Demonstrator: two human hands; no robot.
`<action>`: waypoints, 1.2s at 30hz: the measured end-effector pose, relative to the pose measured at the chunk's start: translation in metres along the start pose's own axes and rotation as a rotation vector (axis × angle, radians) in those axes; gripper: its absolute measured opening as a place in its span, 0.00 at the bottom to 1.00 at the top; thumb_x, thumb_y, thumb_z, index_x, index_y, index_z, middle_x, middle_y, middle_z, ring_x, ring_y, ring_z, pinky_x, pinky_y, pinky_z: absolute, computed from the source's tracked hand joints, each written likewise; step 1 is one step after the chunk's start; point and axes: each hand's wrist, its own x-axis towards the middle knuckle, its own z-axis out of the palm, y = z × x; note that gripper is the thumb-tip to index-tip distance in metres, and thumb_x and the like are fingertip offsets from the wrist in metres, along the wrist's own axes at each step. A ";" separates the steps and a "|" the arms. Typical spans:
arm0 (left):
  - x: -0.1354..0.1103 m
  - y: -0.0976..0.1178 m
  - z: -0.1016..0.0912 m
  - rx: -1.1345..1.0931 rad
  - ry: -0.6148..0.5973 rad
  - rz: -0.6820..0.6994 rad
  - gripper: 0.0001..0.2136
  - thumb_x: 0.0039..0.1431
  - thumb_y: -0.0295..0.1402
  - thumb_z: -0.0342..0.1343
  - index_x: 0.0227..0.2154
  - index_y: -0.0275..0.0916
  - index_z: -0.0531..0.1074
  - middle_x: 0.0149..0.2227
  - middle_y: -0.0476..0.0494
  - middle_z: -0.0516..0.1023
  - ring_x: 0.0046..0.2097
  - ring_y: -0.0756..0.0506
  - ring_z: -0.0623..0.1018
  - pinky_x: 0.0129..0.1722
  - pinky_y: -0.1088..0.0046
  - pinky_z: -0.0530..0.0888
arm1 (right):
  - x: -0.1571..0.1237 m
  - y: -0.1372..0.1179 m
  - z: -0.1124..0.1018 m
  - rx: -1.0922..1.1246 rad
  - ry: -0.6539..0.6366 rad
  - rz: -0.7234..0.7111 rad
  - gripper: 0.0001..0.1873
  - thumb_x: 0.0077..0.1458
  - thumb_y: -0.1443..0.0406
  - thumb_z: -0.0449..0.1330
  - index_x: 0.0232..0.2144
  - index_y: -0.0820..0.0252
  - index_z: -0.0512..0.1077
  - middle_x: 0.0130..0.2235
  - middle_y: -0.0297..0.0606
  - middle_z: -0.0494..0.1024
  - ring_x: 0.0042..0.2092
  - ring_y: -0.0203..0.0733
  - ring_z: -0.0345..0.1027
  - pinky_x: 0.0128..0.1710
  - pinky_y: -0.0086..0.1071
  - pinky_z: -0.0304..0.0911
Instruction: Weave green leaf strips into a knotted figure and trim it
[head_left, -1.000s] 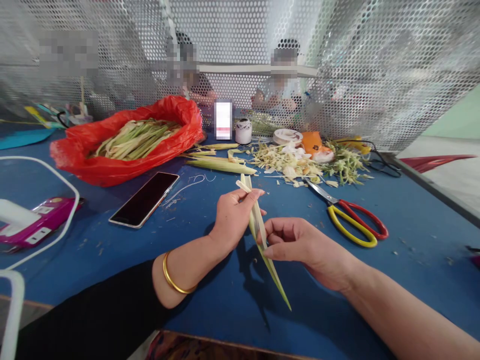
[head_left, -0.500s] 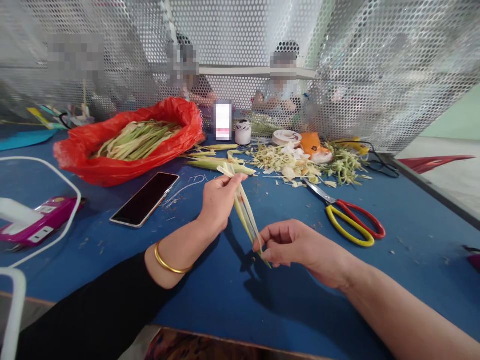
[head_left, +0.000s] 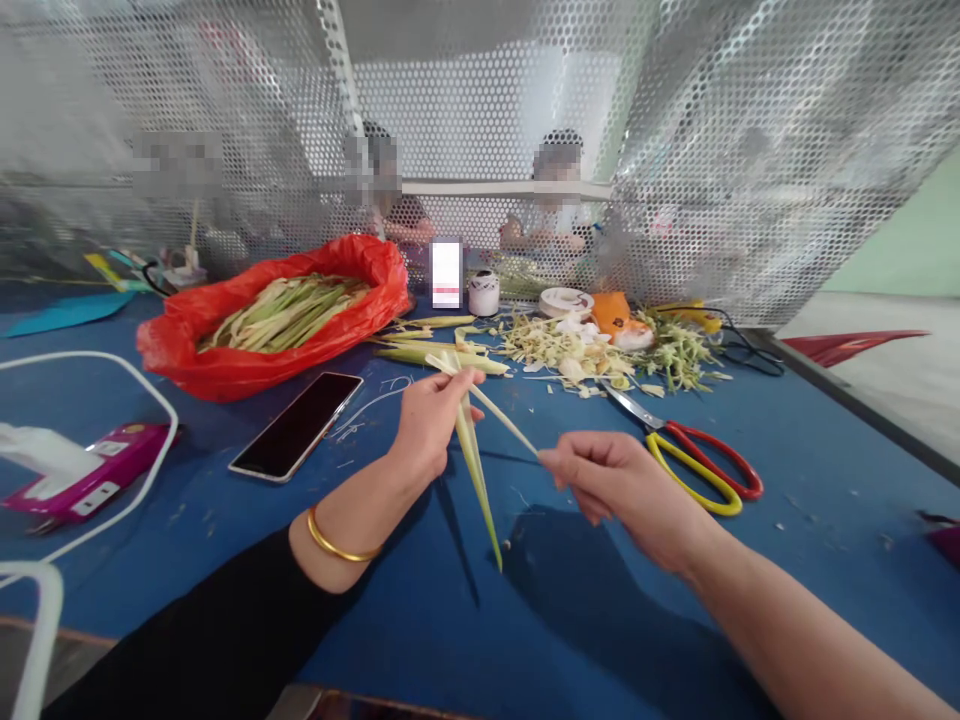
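Note:
My left hand (head_left: 427, 420) pinches the upper end of pale green corn husk strips (head_left: 472, 460) between thumb and fingers. One pointed strip hangs down toward the table. A narrow strip (head_left: 508, 418) runs from that pinch to my right hand (head_left: 611, 475), whose thumb and fingers are closed on its far end. The narrow strip looks taut and stands apart from the hanging one. Just beyond my left hand, larger husk pieces (head_left: 420, 357) lie on the blue table (head_left: 570, 620).
A red plastic bag (head_left: 176, 365) full of husk strips stands back left, near a phone (head_left: 296, 425). Scissors (head_left: 694, 460) lie to the right, below a heap of husk scraps (head_left: 536, 345). A purple power strip (head_left: 120, 470) sits left. Two people are behind the perforated screen (head_left: 480, 90).
My right hand has moved right and slightly up, drawing the narrow strip away from the other one. The hanging strip's tip is now free. The view has tilted a little upward.

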 end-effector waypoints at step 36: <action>-0.057 -0.010 0.018 0.114 -0.397 -0.036 0.16 0.42 0.38 0.68 0.27 0.39 0.65 0.25 0.54 0.68 0.28 0.52 0.68 0.29 0.76 0.64 | 0.015 0.012 0.003 0.203 0.218 -0.106 0.14 0.46 0.56 0.66 0.25 0.61 0.72 0.24 0.30 0.69 0.28 0.34 0.57 0.30 0.30 0.54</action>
